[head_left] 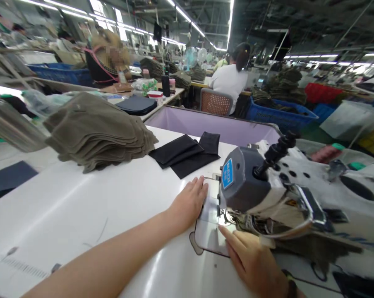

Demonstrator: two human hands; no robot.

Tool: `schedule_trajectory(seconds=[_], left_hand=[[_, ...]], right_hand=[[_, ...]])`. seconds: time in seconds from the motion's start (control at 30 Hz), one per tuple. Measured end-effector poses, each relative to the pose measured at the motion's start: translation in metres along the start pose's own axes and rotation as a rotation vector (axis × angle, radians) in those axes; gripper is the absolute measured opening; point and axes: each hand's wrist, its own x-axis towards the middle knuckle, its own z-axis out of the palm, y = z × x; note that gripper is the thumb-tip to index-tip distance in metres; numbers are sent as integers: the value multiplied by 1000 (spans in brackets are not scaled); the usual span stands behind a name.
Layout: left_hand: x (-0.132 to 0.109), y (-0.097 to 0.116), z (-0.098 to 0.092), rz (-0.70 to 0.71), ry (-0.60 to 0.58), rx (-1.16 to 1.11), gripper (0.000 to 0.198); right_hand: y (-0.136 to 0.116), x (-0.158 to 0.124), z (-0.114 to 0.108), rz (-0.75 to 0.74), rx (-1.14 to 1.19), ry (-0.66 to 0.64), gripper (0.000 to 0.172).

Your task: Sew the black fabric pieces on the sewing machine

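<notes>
My left hand (pixel 189 203) lies flat, palm down, on the white table with its fingertips at the left edge of the sewing machine's metal plate (pixel 209 236). Nothing shows under it. My right hand (pixel 253 257) is at the front of the plate, index finger stretched toward the needle area and the other fingers bent. No held thing is visible in it. The sewing machine (pixel 245 182), grey and white with a blue label, stands just beyond this hand. Several black fabric pieces (pixel 187 153) lie overlapped past my left fingertips. A dark olive cloth (pixel 317 248) hangs under the machine arm.
A tall stack of olive fabric pieces (pixel 97 128) stands at the table's left. Behind the table is a lilac bin (pixel 212 122); a blue crate (pixel 283 116) holds cloth. A person in white (pixel 228 82) sits ahead. Thread cones (pixel 326 153) are at the right.
</notes>
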Motion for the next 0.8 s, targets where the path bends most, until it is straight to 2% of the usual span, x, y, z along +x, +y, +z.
schedule_trajectory(seconds=[0.07, 0.13, 0.2, 0.33, 0.43, 0.57, 0.67, 0.8], left_hand=[[-1, 3, -12, 52, -49, -19, 36], [-7, 8, -29, 122, -146, -59, 26], [-19, 14, -44, 162, -226, -82, 25], [-51, 24, -58, 270, -218, -213, 27], [-74, 35, -57, 300, -205, -298, 27], [-91, 48, -50, 292, -130, -374, 30], [-98, 50, -41, 313, -38, -436, 30], [-104, 44, -27, 347, 37, -491, 28]], right_hand=[[-4, 2, -12, -74, -56, 0, 34], [-4, 0, -31, -59, -112, -11, 32], [0, -7, -52, 90, -145, -63, 26], [12, -27, -84, 403, -200, -156, 13], [19, -37, -86, 471, -269, -75, 11], [26, -34, -73, 477, -356, 18, 13], [31, -22, -68, 478, -397, -2, 15], [35, -7, -67, 450, -411, -95, 12]])
